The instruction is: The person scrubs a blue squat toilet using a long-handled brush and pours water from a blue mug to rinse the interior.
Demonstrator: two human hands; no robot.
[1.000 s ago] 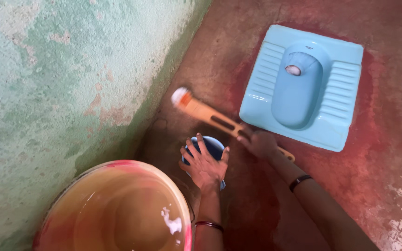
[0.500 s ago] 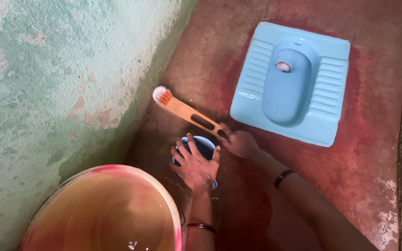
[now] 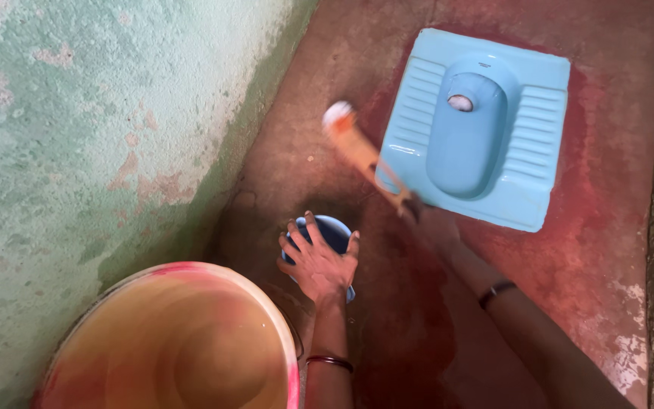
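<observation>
An orange scrubbing brush (image 3: 362,154) with a white head slants across the middle of the frame, blurred, its head over the reddish wet cement floor (image 3: 592,265) just left of the light blue squat toilet pan (image 3: 546,98) in the upper right. The right hand (image 3: 427,221) is closed around its handle end. Just below centre, the left hand (image 3: 319,259) lies with fingers spread over the rim of a small blue mug (image 3: 334,233). A large pink-rimmed bucket (image 3: 266,303) of water fills the lower left, beside a flaking green wall (image 3: 92,121).
</observation>
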